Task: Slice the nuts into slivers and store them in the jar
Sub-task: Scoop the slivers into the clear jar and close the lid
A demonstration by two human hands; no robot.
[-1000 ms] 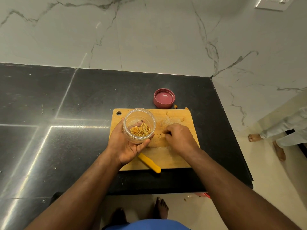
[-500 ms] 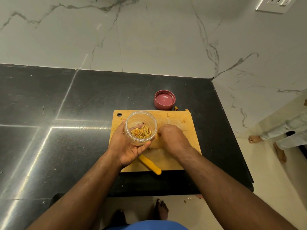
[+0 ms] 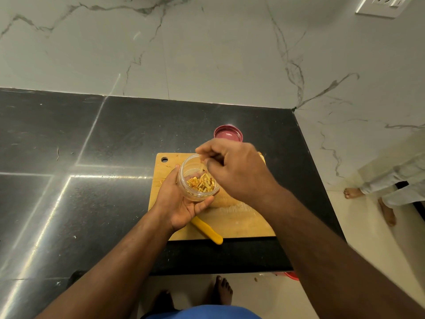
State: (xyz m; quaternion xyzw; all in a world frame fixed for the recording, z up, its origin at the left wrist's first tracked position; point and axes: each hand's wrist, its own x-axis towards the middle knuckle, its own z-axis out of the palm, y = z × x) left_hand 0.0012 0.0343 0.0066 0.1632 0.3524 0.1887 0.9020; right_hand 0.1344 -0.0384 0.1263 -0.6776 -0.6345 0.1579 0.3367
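Right hand (image 3: 232, 166) risen over one jar (image 3: 196, 180); left hand (image 3: 179, 203) grips it.

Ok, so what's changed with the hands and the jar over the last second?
The right hand has lifted off the wooden cutting board and now sits over the mouth of the clear plastic jar, fingertips bunched; whether it pinches slivers I cannot tell. The left hand still grips the jar, holding pale nut slivers. The yellow-handled knife and round pink lid have not moved.
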